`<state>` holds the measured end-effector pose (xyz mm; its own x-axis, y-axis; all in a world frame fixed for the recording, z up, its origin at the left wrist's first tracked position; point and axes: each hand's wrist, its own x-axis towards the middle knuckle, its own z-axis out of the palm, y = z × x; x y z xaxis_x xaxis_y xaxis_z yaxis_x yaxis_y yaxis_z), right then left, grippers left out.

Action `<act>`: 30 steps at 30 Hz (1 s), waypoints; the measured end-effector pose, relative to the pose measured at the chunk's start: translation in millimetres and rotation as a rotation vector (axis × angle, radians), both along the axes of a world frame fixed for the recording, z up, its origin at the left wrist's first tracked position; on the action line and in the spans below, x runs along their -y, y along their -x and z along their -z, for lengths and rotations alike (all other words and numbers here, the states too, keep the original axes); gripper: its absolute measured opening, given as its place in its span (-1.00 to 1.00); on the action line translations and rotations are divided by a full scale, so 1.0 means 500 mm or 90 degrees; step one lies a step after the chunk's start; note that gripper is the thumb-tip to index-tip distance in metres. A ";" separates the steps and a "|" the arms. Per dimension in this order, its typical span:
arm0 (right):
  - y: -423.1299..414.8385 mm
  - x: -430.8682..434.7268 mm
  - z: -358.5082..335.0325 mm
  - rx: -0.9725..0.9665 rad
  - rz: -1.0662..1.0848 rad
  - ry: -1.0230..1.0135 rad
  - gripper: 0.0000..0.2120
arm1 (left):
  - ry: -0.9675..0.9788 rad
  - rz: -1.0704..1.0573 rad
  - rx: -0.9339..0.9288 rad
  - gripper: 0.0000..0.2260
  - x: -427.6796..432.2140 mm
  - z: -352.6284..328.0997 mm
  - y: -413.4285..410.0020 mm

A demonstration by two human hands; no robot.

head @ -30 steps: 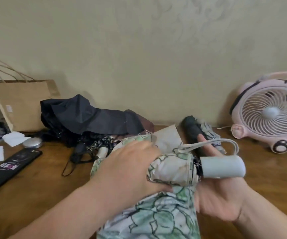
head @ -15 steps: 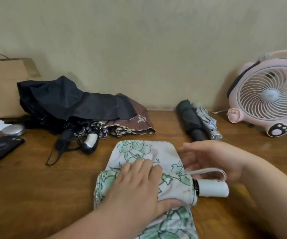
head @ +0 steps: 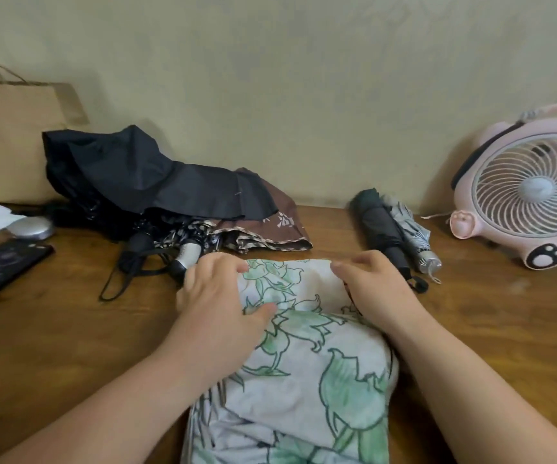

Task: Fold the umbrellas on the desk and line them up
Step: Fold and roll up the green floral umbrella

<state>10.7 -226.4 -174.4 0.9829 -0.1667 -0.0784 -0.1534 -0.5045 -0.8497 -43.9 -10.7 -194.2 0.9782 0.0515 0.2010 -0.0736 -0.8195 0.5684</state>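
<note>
Head view: one floral umbrella (head: pixel 307 356), white with green blooms, lies on the bench (head: pixel 69 329) at near centre, under two hands. Its near end runs off the bottom edge, and its handle is hidden. The left hand (head: pixel 216 306) holds the far left edge of the cloth, fingers bent over it and thumb pressed on top. The right hand (head: pixel 377 289) has its fingers curled down on the far right corner; its thumb is out of sight.

Two folded umbrellas lie side by side at the back right, a dark one (head: pixel 382 226) and a grey striped one (head: pixel 411 234), touching. At the back left is a heap of unfolded ones: a black canopy (head: pixel 136 175), a brown one (head: pixel 270 226) and a spotted one (head: pixel 196 234). That makes three as far as can be told, since they overlap.

One pink fan (head: pixel 524 192) is cut by the right edge. One paper bag (head: pixel 9 135) is cut by the left edge.
</note>
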 end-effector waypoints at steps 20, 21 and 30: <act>-0.015 0.017 0.009 0.008 -0.119 -0.311 -0.61 | 0.666 -0.001 -0.146 -0.60 -0.034 -0.025 -0.068; -0.020 0.018 0.015 0.016 -0.113 -0.311 -0.68 | 0.661 -0.024 -0.122 -0.67 -0.035 -0.024 -0.073; -0.021 0.023 0.018 0.116 -0.175 -0.308 -0.37 | 0.720 -0.023 -0.016 -0.62 -0.032 -0.007 -0.074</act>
<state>21.4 -237.8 -183.5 0.9898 0.1084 0.0928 0.0990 -0.0531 -0.9937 -7.1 5.2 -190.5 0.9755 0.2200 0.0018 -0.0388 0.1640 0.9857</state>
